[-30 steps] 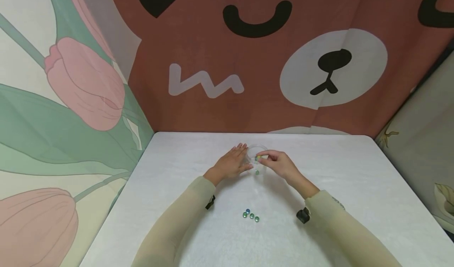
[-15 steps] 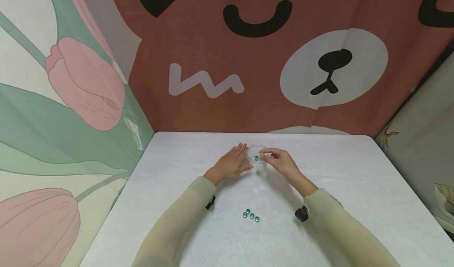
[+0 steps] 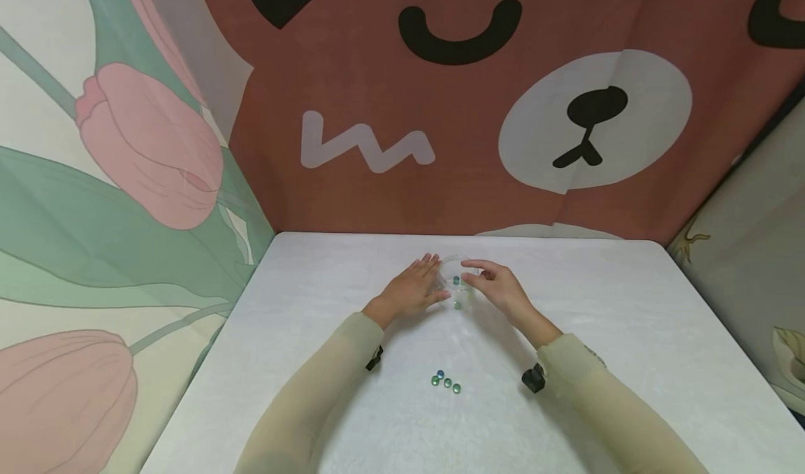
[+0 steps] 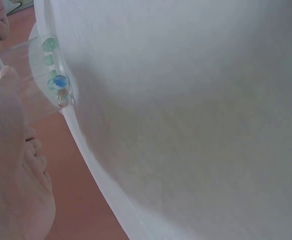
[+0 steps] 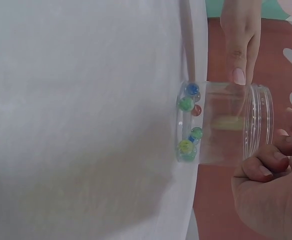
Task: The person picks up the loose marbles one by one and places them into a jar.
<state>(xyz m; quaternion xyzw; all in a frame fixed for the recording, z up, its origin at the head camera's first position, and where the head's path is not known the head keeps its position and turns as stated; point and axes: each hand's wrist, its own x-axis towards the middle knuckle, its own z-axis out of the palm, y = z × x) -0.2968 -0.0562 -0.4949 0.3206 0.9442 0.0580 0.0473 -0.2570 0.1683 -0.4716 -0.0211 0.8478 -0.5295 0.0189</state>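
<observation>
A clear jar (image 3: 444,282) stands upright towards the far edge of the table. My left hand (image 3: 410,286) lies along its left side with straight fingers, the thumb touching the wall in the right wrist view. Over the right side of the mouth is my right hand (image 3: 499,292), thumb and index finger parted with nothing between them. Inside the jar, a blurred yellow streak (image 5: 228,123), apparently a marble, hangs between the mouth and the bottom. Several marbles lie at the bottom, among them a blue marble (image 5: 192,89), a green marble (image 5: 186,104) and a reddish marble (image 5: 196,110).
Nearer the person, several green marbles (image 3: 448,383) and a blue marble (image 3: 440,374) sit close together on the white table (image 3: 327,271). A printed cloth (image 3: 365,201) with a bear face hangs behind the far edge.
My right hand has shifted slightly right over the mouth, and its thumb and index finger have parted, letting go of a yellow marble. The left hand keeps its place.
</observation>
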